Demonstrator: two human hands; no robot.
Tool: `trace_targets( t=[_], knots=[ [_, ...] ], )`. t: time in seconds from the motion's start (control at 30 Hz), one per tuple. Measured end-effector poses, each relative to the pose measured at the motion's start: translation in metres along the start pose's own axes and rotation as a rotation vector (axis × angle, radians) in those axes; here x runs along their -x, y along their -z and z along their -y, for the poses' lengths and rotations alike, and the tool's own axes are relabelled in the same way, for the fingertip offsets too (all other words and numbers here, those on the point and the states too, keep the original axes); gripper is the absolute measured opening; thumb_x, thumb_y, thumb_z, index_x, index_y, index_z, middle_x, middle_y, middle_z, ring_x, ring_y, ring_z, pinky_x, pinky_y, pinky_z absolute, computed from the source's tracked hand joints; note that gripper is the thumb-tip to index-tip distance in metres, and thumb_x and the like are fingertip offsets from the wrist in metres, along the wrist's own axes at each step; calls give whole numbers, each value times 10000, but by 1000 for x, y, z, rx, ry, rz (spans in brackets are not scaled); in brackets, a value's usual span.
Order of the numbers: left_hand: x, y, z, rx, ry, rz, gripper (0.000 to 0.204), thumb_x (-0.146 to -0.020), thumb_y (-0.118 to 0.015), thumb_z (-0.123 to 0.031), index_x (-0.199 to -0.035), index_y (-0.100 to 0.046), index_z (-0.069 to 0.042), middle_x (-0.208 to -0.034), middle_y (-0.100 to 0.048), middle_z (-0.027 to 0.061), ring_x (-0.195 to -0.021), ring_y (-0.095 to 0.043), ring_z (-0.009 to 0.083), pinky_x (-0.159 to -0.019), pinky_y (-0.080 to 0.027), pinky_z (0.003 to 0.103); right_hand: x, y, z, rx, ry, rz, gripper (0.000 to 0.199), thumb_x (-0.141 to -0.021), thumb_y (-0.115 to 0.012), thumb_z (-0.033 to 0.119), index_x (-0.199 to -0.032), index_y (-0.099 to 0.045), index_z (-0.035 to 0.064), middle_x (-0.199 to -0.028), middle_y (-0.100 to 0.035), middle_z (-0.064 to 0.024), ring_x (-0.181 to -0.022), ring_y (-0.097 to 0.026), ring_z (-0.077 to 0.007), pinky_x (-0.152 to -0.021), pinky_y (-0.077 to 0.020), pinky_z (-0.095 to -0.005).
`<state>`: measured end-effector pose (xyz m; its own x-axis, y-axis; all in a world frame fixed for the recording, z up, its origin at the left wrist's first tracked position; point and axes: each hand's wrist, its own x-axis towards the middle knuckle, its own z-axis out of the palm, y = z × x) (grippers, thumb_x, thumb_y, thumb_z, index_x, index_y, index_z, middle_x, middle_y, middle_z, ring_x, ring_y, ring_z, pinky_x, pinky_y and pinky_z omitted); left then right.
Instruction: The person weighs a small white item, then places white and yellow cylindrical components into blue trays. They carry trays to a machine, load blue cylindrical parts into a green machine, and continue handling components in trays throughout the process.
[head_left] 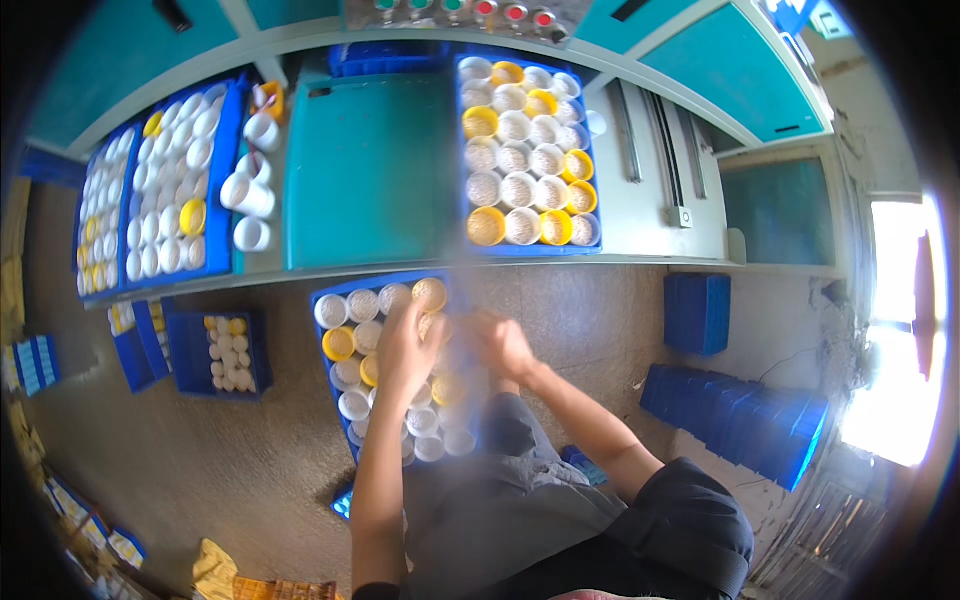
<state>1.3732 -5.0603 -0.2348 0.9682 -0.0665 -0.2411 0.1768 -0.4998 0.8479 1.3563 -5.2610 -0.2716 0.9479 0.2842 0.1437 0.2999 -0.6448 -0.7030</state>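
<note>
A blue tray (318, 318) of white and yellow cups stands in front of me, below the bench edge. The cups hold pale grains. Over the tray's upper right part, my left hand (404, 350) reaches among the cups, thumb and fingers apart. A yellow cup (430, 292) lies just beyond its fingertips, and a white cup (368, 335) is beside it. My right hand (502, 345) is just right of the tray, fingers curled in. A hazy smear hides its fingertips and anything in them, and also blurs the tray's right side.
On the bench, another filled blue tray (530, 250) stands beside a green panel (365, 170). Further left are two more cup trays (228, 180) and loose white cups (247, 195). Blue crates (696, 312) and a blue stack (735, 420) stand on the floor at right; a cup-filled bin (190, 365) at left.
</note>
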Motion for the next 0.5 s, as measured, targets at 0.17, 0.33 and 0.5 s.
trace_targets(
  t=[0.17, 0.33, 0.5],
  knots=[
    [-159, -103, -91, -172, -330, 19, 810, -772, -634, 57, -1522, -411, -152, -1533, -248, 333, -1292, -411, 564, -1093, -408, 511, -70, 120, -97, 204, -191, -300, 523, -762, -726, 0, -1266, -603, 62, -1204, -618, -225, -1126, -609, -401, -932, -517, -469],
    [-209, -156, -95, -267, -96, 10, 616, -801, -566, 53, -1399, -522, -87, -1483, -287, 375, -1248, -412, 605, -1044, -423, 576, -123, 139, -172, 167, -336, -75, 832, -645, -821, 1, -1408, -539, 179, -1470, -424, -227, -1298, -503, -421, -1084, -469, -464],
    [-223, -179, -71, -256, -148, -65, 458, -895, -519, 12, -1347, -544, -58, -1473, -329, 332, -1254, -427, 547, -1064, -401, 562, -136, 120, -184, 287, -435, -9, 845, -588, -859, 25, -1362, -560, 185, -1449, -448, -251, -1297, -507, -443, -1071, -474, -484]
  ],
)
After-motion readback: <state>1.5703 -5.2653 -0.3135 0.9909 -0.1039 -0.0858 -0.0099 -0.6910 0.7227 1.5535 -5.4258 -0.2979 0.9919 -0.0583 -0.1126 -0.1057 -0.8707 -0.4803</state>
